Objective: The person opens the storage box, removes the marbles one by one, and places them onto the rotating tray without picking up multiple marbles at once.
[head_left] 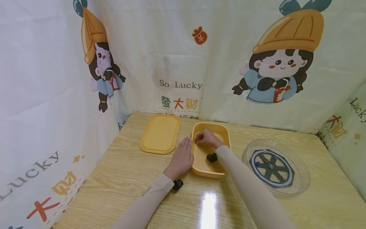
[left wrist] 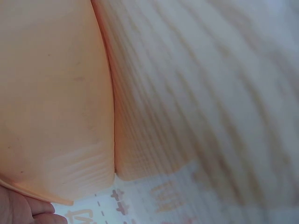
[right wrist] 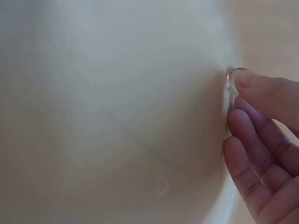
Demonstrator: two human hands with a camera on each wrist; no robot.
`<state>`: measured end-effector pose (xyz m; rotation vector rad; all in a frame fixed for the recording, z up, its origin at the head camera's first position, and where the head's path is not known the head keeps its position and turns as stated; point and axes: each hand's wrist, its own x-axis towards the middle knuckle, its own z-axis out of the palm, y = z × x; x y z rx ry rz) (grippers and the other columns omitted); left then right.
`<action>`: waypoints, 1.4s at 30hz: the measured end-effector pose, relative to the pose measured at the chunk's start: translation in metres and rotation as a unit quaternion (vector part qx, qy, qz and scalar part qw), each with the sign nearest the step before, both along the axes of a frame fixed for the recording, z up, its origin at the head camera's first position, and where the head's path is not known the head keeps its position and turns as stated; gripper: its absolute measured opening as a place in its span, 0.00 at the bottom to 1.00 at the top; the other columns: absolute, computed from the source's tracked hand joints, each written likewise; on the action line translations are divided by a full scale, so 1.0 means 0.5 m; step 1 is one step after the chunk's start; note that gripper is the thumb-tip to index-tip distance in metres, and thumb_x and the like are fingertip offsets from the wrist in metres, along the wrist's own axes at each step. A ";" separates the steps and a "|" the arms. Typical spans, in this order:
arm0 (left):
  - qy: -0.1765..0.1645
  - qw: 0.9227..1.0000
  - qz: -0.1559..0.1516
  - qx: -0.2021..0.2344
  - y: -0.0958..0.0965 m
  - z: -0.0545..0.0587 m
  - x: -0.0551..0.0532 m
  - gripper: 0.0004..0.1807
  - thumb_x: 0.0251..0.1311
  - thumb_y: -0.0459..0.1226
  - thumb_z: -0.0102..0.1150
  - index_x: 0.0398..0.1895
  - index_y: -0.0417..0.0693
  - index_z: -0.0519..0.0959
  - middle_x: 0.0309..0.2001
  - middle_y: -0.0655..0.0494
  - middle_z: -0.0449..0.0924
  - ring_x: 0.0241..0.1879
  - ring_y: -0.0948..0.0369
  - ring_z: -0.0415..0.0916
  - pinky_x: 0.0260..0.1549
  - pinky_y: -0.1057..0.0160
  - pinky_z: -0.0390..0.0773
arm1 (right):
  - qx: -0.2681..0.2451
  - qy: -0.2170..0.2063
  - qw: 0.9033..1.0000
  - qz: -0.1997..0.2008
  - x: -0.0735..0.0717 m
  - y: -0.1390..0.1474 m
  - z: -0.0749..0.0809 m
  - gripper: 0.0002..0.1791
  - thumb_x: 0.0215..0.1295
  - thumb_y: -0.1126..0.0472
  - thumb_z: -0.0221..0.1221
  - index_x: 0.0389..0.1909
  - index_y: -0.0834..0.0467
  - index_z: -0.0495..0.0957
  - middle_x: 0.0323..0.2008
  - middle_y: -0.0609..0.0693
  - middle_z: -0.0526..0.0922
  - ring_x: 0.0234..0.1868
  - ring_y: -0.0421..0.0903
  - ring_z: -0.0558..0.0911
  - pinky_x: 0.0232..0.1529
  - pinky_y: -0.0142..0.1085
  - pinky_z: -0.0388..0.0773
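A deep orange-yellow plastic box (head_left: 208, 174) stands in the middle of the table in the head view. Flat against its left side lies my left hand (head_left: 180, 158), with fingers straight. My right hand (head_left: 208, 139) is inside the box, near the left wall. In the right wrist view, its thumb and fingers pinch a small clear, rounded, glassy piece (right wrist: 230, 81) close to the wall. Most of that piece is hidden by the fingers, so its kind is unclear. The left wrist view shows the box's outer wall (left wrist: 56, 93) up close.
Behind and left lies a flat yellow lid (head_left: 160, 133). On the right is a round clear dish (head_left: 303, 181) with a dark spoked wheel shape and a small blue bead (head_left: 258, 163) in it. Printed cloth (head_left: 177, 57) hangs behind the table and along its sides.
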<state>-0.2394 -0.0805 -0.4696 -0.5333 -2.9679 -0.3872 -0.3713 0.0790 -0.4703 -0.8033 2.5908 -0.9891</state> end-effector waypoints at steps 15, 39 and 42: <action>-0.005 1.000 0.003 -0.010 0.000 0.001 -0.001 0.33 0.69 0.40 0.38 0.72 0.32 0.47 0.74 0.40 0.46 0.75 0.50 0.42 0.72 0.53 0.49 | -0.006 0.035 0.999 0.031 0.013 -0.006 -0.002 0.05 0.50 0.69 0.67 0.29 0.64 0.84 0.28 0.54 0.85 0.28 0.38 0.79 0.34 0.28 0.79; -0.004 1.000 0.001 -0.015 0.002 0.006 0.003 0.33 0.69 0.40 0.39 0.72 0.32 0.48 0.73 0.38 0.46 0.74 0.49 0.43 0.72 0.52 0.50 | -0.038 0.079 0.996 0.006 0.039 0.009 0.070 0.07 0.53 0.67 0.65 0.33 0.67 0.84 0.31 0.58 0.86 0.32 0.47 0.83 0.37 0.37 0.81; -0.004 1.000 -0.001 -0.015 0.002 0.006 0.003 0.33 0.69 0.40 0.39 0.72 0.32 0.47 0.74 0.39 0.46 0.74 0.49 0.43 0.71 0.52 0.50 | -0.048 0.098 0.994 0.002 0.047 0.015 0.085 0.08 0.54 0.68 0.65 0.34 0.67 0.84 0.33 0.59 0.86 0.33 0.49 0.83 0.38 0.39 0.81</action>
